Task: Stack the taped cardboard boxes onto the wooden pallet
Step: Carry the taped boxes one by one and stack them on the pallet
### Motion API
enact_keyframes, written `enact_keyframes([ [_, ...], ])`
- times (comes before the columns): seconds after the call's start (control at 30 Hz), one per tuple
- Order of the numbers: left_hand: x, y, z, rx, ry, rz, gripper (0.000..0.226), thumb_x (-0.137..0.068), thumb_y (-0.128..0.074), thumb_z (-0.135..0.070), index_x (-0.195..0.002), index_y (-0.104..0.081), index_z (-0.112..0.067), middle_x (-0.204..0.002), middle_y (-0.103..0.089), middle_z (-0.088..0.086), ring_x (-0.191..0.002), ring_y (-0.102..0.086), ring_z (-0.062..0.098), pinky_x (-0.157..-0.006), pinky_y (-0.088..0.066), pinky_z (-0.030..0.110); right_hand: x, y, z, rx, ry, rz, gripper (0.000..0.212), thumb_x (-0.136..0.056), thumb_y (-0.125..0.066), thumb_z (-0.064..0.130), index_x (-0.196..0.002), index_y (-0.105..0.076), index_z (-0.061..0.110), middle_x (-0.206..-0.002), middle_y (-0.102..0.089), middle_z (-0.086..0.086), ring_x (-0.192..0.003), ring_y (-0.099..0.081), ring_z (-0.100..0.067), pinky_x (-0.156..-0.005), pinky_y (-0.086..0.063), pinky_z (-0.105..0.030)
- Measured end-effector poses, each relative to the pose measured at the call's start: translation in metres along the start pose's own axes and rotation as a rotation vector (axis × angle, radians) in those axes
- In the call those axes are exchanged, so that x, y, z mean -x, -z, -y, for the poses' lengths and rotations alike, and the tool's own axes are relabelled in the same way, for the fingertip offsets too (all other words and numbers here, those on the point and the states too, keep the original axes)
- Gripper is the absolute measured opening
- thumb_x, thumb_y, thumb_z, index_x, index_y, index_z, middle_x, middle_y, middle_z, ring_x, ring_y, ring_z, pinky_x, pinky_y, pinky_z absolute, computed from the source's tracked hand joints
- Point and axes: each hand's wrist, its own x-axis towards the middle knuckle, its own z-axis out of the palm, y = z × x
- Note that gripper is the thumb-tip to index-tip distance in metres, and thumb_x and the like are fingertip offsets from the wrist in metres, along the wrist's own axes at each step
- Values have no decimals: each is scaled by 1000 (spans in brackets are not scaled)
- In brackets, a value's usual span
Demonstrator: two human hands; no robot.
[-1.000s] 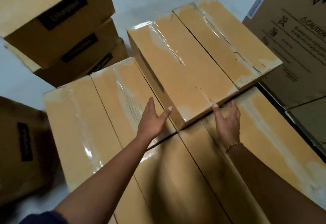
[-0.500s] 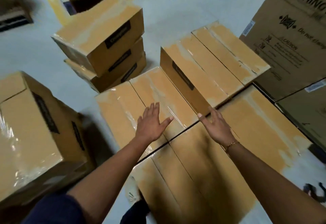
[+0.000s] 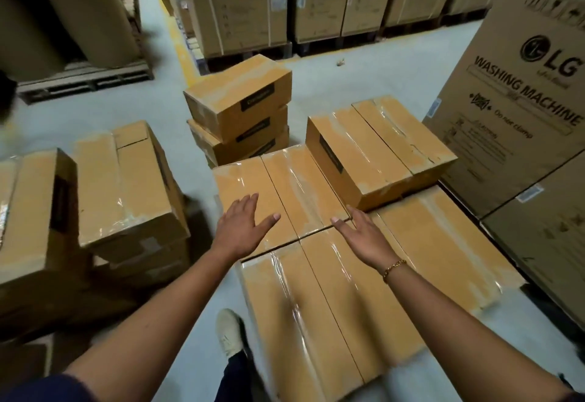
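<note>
Empty, fingers spread, left hand [image 3: 242, 227] and right hand [image 3: 364, 237] hover over the bottom layer [image 3: 316, 306], near the upper box [image 3: 376, 151] set far right, probably starting a second tier.

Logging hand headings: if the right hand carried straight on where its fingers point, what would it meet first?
Likely the near end of the second-layer box, just beyond the right hand; depth is unclear.

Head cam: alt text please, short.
Left hand and right hand spread open over a layer of taped boxes, near one upper box stacked on it. Floor boxes stand left; washing machine cartons stand right and behind.
</note>
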Motion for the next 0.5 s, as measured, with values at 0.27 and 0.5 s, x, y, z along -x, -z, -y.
enact_keyframes([
  [0.27,123,52,33,31,82,-55,83,-95,-37,-74,-161,-24,-25,-168,-27,2,-156,-18,26,-124,-17,58,102,-28,47,-46,91,142,69,-101,-45,61,-160,-30,28,-167,-29,3,-153,-27,-21,-119,-27,-39],
  [0.5,214,90,120,81,252,-129,81,-95,-37,-75,-160,-29,-27,-167,-28,0,-156,-18,25,-124,-17,57,135,-96,108,-53,157,284,68,-101,-46,60,-159,-32,28,-165,-33,0,-150,-34,-24,-118,-32,-42],
])
